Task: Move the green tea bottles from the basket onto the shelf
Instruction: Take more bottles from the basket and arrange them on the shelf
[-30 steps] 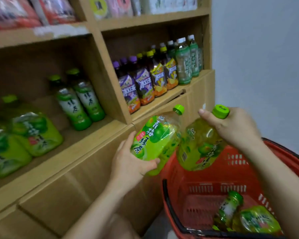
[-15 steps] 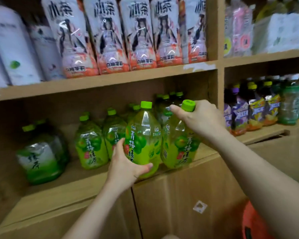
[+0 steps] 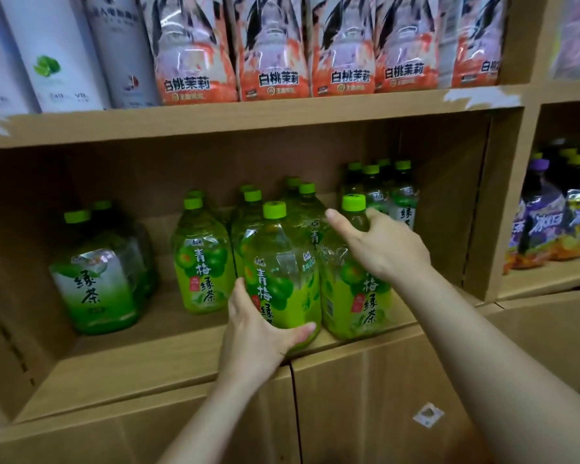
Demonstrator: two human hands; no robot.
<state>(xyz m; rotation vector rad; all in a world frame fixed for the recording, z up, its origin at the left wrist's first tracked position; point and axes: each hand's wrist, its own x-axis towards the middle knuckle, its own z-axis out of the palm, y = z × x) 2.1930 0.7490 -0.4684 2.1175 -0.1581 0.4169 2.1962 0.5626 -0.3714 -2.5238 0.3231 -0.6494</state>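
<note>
Cardboard shelf (image 3: 148, 363) bears front bottle (image 3: 278, 279); left hand (image 3: 255, 333) grips it.

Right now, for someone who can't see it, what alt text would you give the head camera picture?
A person's left hand grips the base of a green tea bottle upright at the front of a cardboard shelf, while the right hand is at the neck of the neighbouring bottle. More green bottles stand around them.
</note>
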